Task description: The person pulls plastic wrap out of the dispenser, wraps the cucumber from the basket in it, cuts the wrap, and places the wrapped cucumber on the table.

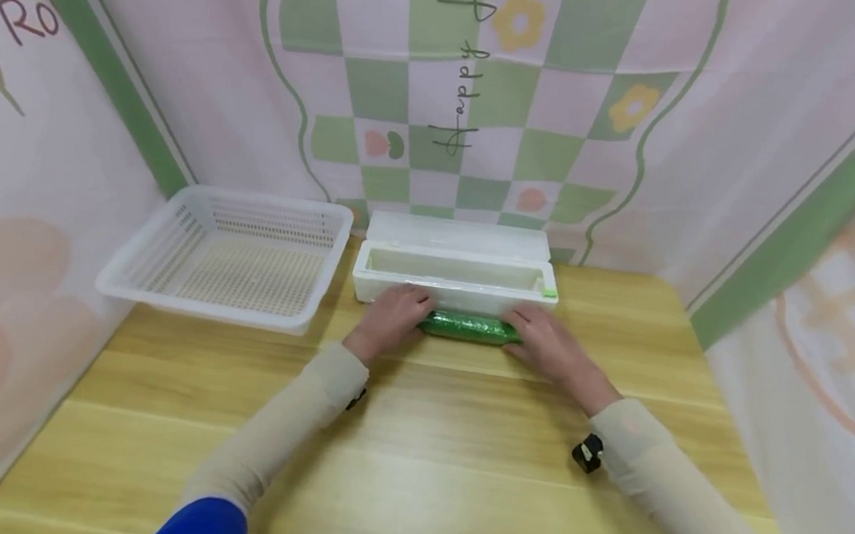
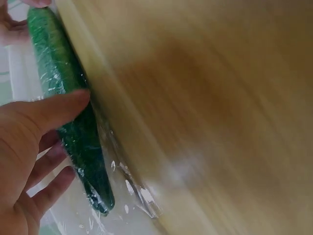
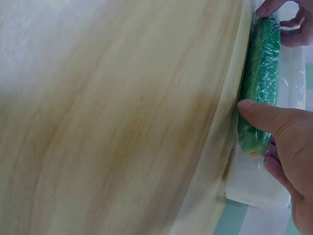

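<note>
A green cucumber in clear plastic wrap lies crosswise in front of a long white box. My left hand holds it near one end, thumb on the near side and fingers behind, as the left wrist view shows. At the other end my right hand grips it the same way, its thumb across the cucumber in the right wrist view. Loose clear film spreads past the cucumber's end by the left hand. The box's lid stands raised at the back.
A white perforated basket stands on the left of the wooden table. A bright green piece sits at the box's right end. Behind the table hangs a printed checkered cloth, with cloth along both sides too.
</note>
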Demonstrator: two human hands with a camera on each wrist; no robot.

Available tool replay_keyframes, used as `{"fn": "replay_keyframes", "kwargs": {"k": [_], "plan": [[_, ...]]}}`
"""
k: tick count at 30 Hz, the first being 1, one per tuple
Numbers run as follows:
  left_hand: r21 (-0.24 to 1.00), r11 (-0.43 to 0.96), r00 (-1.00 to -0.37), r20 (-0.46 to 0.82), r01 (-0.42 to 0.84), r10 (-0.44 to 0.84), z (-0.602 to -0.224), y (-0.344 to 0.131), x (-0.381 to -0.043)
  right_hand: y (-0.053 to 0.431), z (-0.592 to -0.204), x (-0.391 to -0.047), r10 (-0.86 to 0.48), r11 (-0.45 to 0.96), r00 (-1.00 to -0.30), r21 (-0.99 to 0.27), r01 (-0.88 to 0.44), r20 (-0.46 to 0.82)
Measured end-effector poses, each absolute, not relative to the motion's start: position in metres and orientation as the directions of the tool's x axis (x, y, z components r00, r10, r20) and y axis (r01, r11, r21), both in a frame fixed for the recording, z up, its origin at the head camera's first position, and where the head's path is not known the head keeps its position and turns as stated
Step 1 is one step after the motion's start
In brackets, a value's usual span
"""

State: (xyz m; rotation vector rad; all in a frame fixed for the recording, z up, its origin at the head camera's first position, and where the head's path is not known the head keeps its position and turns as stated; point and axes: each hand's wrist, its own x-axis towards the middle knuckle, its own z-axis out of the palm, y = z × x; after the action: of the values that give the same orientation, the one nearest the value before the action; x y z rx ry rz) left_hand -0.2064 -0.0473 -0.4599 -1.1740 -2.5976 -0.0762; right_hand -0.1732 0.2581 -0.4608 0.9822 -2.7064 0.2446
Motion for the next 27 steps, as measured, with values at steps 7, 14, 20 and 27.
{"fn": "replay_keyframes", "kwargs": {"k": [7, 14, 20, 27], "plan": [[-0.157, 0.649, -0.588, 0.305, 0.745, 0.749, -0.460, -0.046, -0.195, 0.260, -0.458, -0.164, -0.622, 0.743, -0.721, -0.060, -0.667, 0.306], [-0.056, 0.650, -0.619, 0.253, 0.758, 0.744, -0.451, -0.049, -0.172, 0.258, -0.448, -0.149, -0.632, 0.738, -0.713, -0.044, -0.673, 0.304], [-0.045, 0.641, -0.620, 0.212, 0.766, 0.756, -0.448, -0.052, -0.151, 0.256, -0.443, -0.131, -0.668, 0.722, -0.702, -0.013, -0.692, 0.247], [0.024, 0.641, -0.637, 0.141, 0.767, 0.758, -0.449, -0.057, -0.135, 0.254, -0.445, -0.112, -0.656, 0.735, -0.733, -0.071, -0.675, 0.178]]}}
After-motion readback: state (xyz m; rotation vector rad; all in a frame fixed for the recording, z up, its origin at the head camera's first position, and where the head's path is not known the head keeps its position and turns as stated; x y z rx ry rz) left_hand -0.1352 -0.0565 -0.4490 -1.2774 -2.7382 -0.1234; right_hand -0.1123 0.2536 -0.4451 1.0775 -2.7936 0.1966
